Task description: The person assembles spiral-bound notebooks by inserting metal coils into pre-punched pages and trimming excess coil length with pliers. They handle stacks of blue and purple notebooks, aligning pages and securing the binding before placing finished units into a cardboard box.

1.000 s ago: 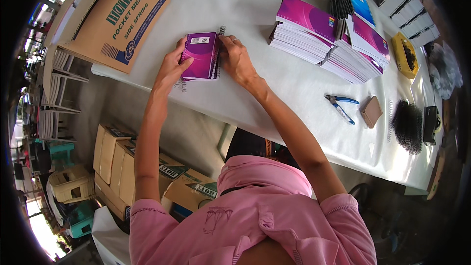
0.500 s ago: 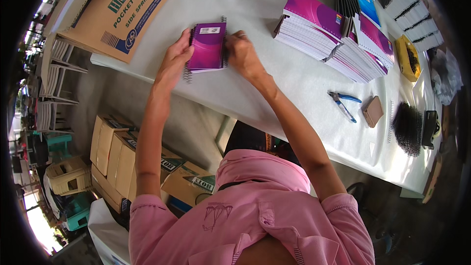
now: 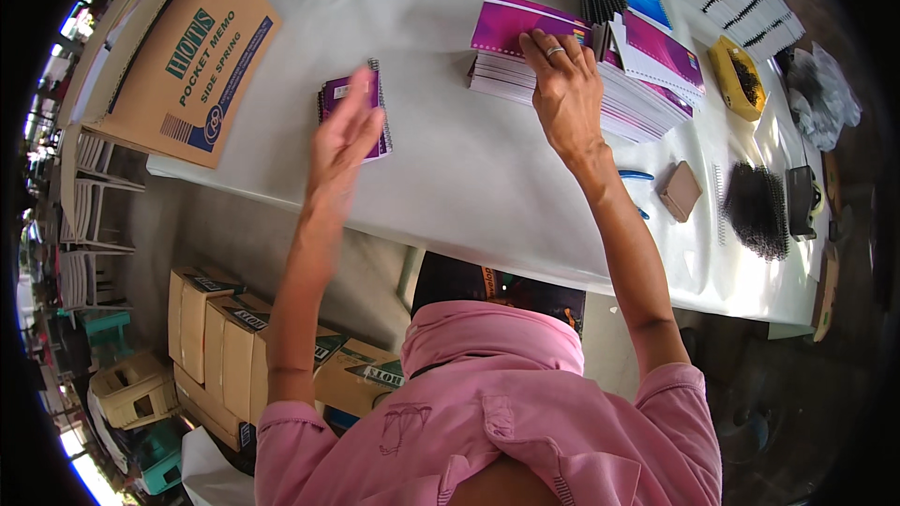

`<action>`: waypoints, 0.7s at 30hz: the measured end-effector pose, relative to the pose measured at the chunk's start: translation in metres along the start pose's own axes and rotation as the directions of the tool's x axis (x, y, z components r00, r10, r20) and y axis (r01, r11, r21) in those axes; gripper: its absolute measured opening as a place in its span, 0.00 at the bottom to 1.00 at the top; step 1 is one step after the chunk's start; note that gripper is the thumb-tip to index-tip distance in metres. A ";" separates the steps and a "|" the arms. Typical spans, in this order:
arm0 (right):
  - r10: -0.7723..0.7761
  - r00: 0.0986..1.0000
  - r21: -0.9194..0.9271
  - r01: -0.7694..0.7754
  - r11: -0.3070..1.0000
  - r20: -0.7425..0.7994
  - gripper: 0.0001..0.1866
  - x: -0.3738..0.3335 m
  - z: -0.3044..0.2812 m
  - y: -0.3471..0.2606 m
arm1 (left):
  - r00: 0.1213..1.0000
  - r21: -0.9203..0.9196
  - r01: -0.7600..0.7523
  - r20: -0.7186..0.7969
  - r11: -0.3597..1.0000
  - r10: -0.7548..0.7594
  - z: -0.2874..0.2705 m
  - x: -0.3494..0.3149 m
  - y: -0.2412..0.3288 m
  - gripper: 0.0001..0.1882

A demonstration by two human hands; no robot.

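A small purple spiral-bound notebook stack (image 3: pixel 367 98) lies on the white table (image 3: pixel 450 187). My left hand (image 3: pixel 342 145) hovers just over its near side, fingers apart, blurred, holding nothing. My right hand (image 3: pixel 562 84) rests with spread fingers on a pile of purple-covered notebook sheets (image 3: pixel 511 47) further right; a ring shows on one finger. Whether it pinches a sheet is unclear.
A big brown cardboard box (image 3: pixel 178 56) sits at the table's left end. More notebook stacks (image 3: pixel 656 47), a yellow tray (image 3: pixel 736 75), black spiral coils (image 3: pixel 759 211), a brown pad (image 3: pixel 680 189) and blue pliers (image 3: pixel 637 176) lie to the right. Cartons (image 3: pixel 216 337) stand under the table.
Both hands let go of the small purple notebook, which now lies on the table. My right hand has moved right onto the purple pile; my left hand has drawn back.
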State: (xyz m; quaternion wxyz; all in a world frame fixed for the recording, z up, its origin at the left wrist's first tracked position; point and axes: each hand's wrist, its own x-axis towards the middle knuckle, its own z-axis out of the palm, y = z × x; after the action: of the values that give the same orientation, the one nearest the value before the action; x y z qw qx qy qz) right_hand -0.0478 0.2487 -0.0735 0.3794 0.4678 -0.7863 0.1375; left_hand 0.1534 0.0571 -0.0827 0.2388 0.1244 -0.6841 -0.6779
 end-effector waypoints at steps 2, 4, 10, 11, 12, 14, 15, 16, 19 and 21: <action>0.023 0.998 0.073 -0.019 0.997 -0.050 0.20 0.000 -0.013 -0.005 | 0.991 -0.104 0.087 0.113 0.991 -0.075 0.029 0.003 -0.009 0.38; 0.070 0.993 0.177 -0.052 0.983 -0.097 0.18 0.005 -0.041 -0.018 | 0.970 -0.043 -0.086 0.223 0.995 0.093 0.069 -0.005 -0.007 0.48; 0.564 0.708 0.647 -0.673 0.358 0.424 0.13 -0.012 -0.124 -0.052 | 0.882 0.505 -0.456 0.147 0.733 0.447 0.157 -0.041 0.006 0.44; 0.542 0.706 0.695 -0.663 0.278 0.457 0.15 -0.021 -0.126 -0.042 | 0.899 0.437 -0.438 0.201 0.786 0.389 0.158 -0.043 0.004 0.41; 0.515 0.706 0.735 -0.649 0.195 0.486 0.18 -0.035 -0.126 -0.027 | 0.908 0.369 -0.409 0.257 0.835 0.331 0.152 -0.042 0.005 0.37; 0.512 0.814 0.770 -0.506 0.390 0.275 0.27 -0.067 -0.117 0.000 | 0.896 0.210 -0.229 0.427 0.950 0.121 0.134 -0.035 0.007 0.31; 0.527 0.831 0.662 -0.497 0.561 0.179 0.29 -0.072 -0.119 0.007 | 0.856 0.156 -0.047 0.515 0.987 -0.040 0.122 -0.028 0.007 0.28; 0.506 0.794 0.759 -0.547 0.353 0.337 0.27 -0.085 -0.116 0.015 | 0.784 0.138 0.136 0.591 0.981 -0.191 0.112 -0.020 0.005 0.25; 0.258 0.726 0.769 -0.617 -0.167 0.638 0.15 -0.115 -0.090 0.015 | 0.765 0.094 0.104 0.628 0.990 -0.140 0.095 -0.009 -0.032 0.29; 0.303 0.700 0.762 -0.601 -0.238 0.647 0.13 -0.133 -0.067 -0.001 | 0.793 0.092 0.098 0.595 0.991 -0.133 0.100 -0.008 -0.037 0.34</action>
State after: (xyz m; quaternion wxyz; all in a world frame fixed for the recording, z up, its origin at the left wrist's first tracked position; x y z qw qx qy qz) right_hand 0.0208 0.3703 -0.1251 -0.2298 0.2696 -0.5974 0.7195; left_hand 0.1045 0.1463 -0.1168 -0.0352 -0.0480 -0.7345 -0.6759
